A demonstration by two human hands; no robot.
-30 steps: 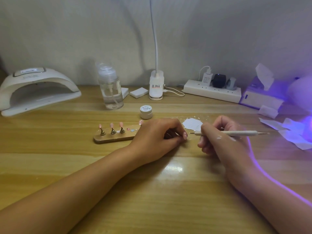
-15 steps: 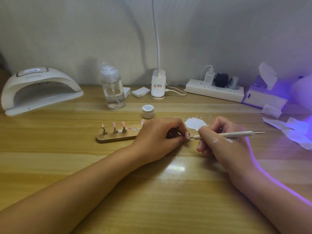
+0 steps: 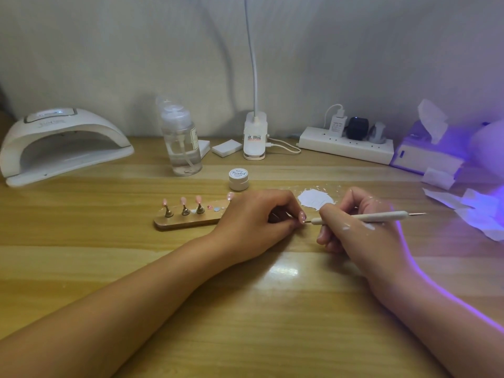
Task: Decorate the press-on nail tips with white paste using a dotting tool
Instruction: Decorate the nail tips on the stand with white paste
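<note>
Stand [image 3: 188, 220], 9 o'clock of left hand [image 3: 256, 216]: three pink nail tips [image 3: 183, 200], decoration not discernible. Left grip pinches held tip [image 3: 302, 216]; paste smear [image 3: 315, 199] at its 12 o'clock. Right hand [image 3: 357, 227] grip narrow round dotting tool [image 3: 360, 217], point touching the tip. Judged mid-task.

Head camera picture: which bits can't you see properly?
- Head view: pink press-on nail tip: too small to show its dots; the left hand pinching it hides what's underneath.
- Head view: thin white dotting tool in the right hand: tip too fine to show paste.
- Head view: small white jar: label blurred.
- Head view: purple-lit rounded shape: cut off by the right edge.
</note>
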